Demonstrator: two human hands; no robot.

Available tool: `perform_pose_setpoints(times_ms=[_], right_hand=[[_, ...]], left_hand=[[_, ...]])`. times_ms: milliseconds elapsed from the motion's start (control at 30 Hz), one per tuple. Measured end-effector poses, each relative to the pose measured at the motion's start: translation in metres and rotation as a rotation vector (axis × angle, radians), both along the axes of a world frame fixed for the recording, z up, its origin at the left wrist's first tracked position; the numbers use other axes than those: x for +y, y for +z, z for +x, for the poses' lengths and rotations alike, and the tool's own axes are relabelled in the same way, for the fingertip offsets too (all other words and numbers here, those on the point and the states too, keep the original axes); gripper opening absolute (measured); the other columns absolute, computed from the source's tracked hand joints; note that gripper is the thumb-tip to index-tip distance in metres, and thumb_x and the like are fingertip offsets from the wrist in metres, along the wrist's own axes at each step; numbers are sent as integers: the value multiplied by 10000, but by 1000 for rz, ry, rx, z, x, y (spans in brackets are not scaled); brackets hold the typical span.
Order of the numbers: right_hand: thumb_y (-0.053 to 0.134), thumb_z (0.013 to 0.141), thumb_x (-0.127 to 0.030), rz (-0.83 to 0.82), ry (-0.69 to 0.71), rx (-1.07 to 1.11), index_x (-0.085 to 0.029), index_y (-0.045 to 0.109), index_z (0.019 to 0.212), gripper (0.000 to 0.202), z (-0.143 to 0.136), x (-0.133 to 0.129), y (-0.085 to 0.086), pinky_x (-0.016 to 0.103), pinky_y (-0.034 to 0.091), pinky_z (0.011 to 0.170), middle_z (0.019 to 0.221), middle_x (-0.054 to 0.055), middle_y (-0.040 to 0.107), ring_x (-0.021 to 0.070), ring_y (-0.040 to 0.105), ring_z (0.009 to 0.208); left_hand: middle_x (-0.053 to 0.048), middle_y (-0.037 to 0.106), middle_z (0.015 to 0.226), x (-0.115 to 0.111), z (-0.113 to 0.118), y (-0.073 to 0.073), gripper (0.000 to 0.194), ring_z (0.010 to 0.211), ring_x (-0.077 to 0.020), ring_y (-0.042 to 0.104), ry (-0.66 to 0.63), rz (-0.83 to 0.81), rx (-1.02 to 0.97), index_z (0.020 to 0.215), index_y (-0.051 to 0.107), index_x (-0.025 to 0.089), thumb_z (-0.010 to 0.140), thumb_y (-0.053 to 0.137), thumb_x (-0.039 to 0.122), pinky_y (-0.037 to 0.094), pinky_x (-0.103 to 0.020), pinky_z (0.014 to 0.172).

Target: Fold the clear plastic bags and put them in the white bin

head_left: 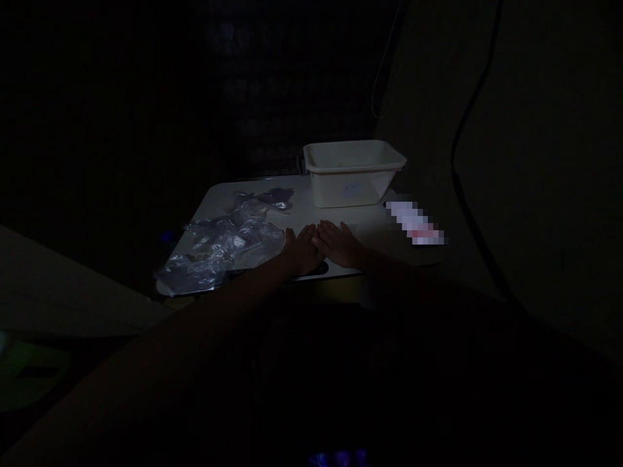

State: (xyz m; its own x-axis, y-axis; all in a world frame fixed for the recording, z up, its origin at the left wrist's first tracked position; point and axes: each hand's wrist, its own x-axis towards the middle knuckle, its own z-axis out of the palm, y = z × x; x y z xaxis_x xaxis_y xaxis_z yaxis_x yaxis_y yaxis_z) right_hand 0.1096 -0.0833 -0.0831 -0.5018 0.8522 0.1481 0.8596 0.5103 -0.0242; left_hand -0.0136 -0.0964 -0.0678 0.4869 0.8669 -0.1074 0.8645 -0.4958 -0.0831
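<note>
Unclenched in grip, one left hand (302, 251) and one right hand (339, 244) lay mid-frame on one desk (298, 207), below one tub (353, 186); crumpled plastic (236, 235), pieces uncountable, lay centre-left.

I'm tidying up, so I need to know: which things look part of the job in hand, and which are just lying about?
Likely part of the job:
crumpled clear plastic, beside the left hand
tabletop, under both hands

Probably just about:
pale tub, untouched
pixelated item
dark cable
</note>
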Motion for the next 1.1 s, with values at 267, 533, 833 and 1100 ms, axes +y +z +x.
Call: perform_pose_setpoints(times_ms=[267,533,833,1100], right_hand=[[121,818,-389,40,-2,-41,-71,334,1182,528,3,0,-2,437,185,917,1266,133,305,207,237,1167],[119,824,-362,123,-16,-83,-83,342,1177,502,16,1,-4,422,210,907,1254,136,326,202,262,1158],[121,826,-349,145,-41,-111,-79,357,1166,494,27,1,-4,433,206,899,1257,150,314,210,259,1159],[139,831,-307,156,-16,-135,-118,372,1148,437,46,2,-8,495,191,887,1262,142,308,236,221,1173]], left_hand=[[-129,137,1322,0,1,-1,570,1205,-247,88,16,7,11,1263,135,89,789,131,405,117,-544,882],[-135,127,1322,1,2,-1,605,1205,-247,82,18,7,41,1250,177,68,786,80,444,112,-544,884],[-126,113,1326,1,1,0,629,1206,-249,76,26,-1,41,1259,148,68,782,53,466,108,-530,897],[-118,122,1326,-1,5,7,619,1205,-256,79,58,-28,43,1259,167,83,780,85,467,91,-522,909]])
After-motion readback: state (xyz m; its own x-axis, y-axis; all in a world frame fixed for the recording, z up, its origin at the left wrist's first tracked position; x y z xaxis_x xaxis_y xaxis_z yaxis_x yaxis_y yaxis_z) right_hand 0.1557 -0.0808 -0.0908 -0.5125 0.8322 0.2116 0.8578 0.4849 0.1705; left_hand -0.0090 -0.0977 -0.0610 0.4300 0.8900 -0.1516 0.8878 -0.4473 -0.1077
